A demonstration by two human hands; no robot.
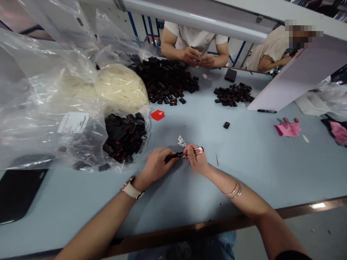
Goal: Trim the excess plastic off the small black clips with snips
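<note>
My left hand (155, 166) grips a small black part (173, 156) just above the pale blue counter (244, 169), and my right hand (197, 160) pinches a pair of metal tweezers (195, 151) whose tip meets that part. A few white scraps (181, 141) lie just beyond my hands. To the left, a clear bag (123, 139) holds more black parts. Across the counter, another person's hands (199, 58) work above a large black pile (165, 81).

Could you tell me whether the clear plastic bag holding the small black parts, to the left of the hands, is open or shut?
Open: the clear plastic bag gapes toward the table's middle, and the small black parts lie exposed at its mouth, near the left hand.
</note>
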